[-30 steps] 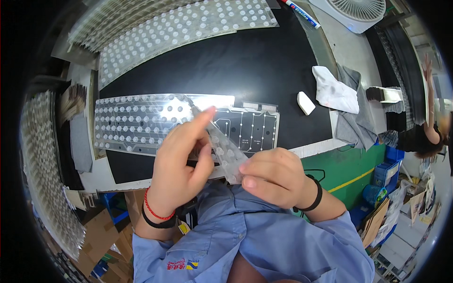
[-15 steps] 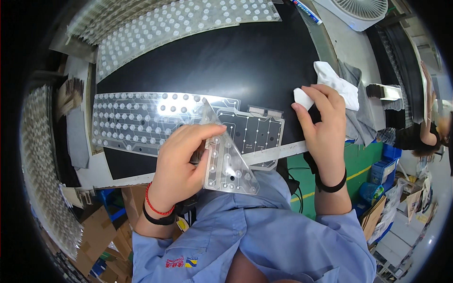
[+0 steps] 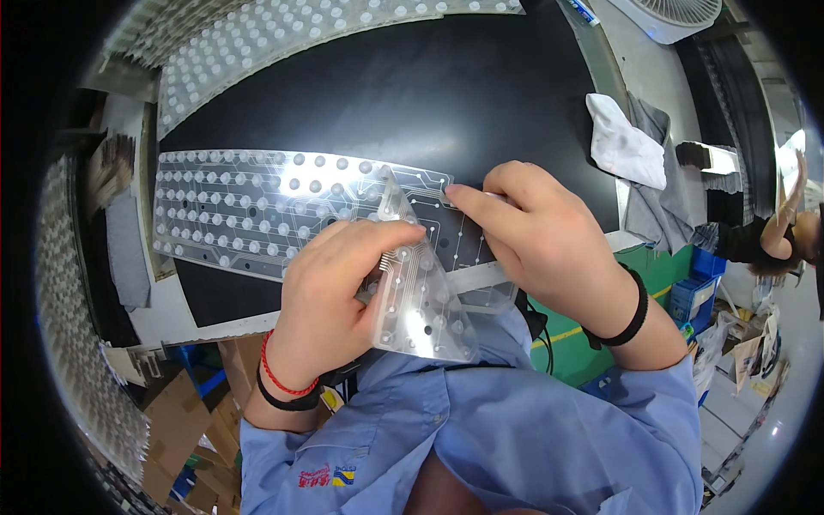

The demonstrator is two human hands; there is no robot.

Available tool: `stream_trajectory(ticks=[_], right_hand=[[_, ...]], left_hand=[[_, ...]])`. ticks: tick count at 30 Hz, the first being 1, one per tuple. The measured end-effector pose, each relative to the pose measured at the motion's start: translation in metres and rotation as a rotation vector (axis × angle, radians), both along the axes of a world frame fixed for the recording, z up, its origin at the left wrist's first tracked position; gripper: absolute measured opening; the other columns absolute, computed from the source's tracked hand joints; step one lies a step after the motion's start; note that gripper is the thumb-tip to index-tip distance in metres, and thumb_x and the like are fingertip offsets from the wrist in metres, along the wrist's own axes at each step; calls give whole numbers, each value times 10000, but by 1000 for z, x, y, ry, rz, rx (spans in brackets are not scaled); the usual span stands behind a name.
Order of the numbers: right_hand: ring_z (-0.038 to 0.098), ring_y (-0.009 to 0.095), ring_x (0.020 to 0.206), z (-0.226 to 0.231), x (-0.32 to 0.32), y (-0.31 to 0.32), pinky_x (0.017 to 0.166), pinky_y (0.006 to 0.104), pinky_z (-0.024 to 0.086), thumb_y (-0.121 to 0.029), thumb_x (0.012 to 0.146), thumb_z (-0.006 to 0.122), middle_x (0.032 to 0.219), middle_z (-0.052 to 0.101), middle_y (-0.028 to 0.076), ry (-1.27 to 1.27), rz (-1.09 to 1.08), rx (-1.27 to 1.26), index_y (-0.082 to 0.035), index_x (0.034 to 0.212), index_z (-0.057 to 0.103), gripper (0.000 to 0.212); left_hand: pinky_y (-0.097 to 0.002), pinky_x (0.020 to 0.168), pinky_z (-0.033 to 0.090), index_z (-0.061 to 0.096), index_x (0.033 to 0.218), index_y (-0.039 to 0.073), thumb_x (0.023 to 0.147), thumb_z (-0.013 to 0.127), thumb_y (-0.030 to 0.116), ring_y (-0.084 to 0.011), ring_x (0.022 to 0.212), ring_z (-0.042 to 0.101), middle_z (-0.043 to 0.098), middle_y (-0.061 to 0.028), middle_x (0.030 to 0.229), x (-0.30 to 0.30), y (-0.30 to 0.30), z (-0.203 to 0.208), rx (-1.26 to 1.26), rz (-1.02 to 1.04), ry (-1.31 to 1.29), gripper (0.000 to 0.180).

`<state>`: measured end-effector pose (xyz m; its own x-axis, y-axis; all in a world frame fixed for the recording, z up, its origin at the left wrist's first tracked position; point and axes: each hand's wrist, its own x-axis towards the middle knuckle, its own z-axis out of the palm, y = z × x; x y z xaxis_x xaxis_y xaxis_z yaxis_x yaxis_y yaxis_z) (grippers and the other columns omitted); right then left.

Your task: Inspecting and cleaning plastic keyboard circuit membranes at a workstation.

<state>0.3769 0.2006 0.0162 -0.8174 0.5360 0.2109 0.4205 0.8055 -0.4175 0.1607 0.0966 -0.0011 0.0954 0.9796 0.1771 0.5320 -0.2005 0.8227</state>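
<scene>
A clear keyboard membrane sheet [image 3: 232, 204] with rubber domes and printed traces lies along the near edge of a black work mat [image 3: 481, 94]. Its upper layer is peeled back at the right, and this folded flap [image 3: 421, 313] hangs over the near edge. My left hand [image 3: 330, 287] is closed on the flap, thumb and fingers pinching it. My right hand [image 3: 554, 236] bends over the exposed right part of the sheet, its fingertips down on the traces. A small white piece [image 3: 494, 196] shows between its fingers, mostly hidden; I cannot tell its material.
A white cloth [image 3: 625, 142] and a grey cloth [image 3: 659, 184] lie at the mat's right edge. Stacked domed sheets [image 3: 283, 39] stand at the far left. A white fan [image 3: 674, 15] and a blue-and-white tube [image 3: 584, 10] are at the far right. Another person [image 3: 772, 245] is beyond.
My right hand has moved left with the white piece, from beside the white cloth onto the exposed part of the membrane sheet. The left hand still holds the flap. The view has shifted slightly.
</scene>
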Motion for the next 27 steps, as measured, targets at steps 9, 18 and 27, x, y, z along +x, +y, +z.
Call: stream_trajectory(ticks=[9,18,27], right_hand=[[618,286,765,15,35,7,672,377,525,29,747,679,865,589,100,-53,-60,-67,-70,1115,698,382],[628,273,766,11,46,6,658,355,529,-15,759,672,823,583,97,-86,-118,-26,-71,1074,731,325],[612,286,719,9,30,0,644,385,519,-12,771,691,804,565,95,-55,-62,0,-38,1062,728,294]], left_hand=[[-404,775,516,672,1099,42,736,689,63,-349,877,656,700,-142,997,-2,2,-1,9,-51,30,365],[-395,833,487,660,1133,46,768,722,133,-346,936,648,686,-131,1009,-4,2,-3,45,-54,75,380],[-407,838,487,646,1140,45,748,729,106,-351,941,636,675,-137,1027,-2,-1,-2,31,-54,113,406]])
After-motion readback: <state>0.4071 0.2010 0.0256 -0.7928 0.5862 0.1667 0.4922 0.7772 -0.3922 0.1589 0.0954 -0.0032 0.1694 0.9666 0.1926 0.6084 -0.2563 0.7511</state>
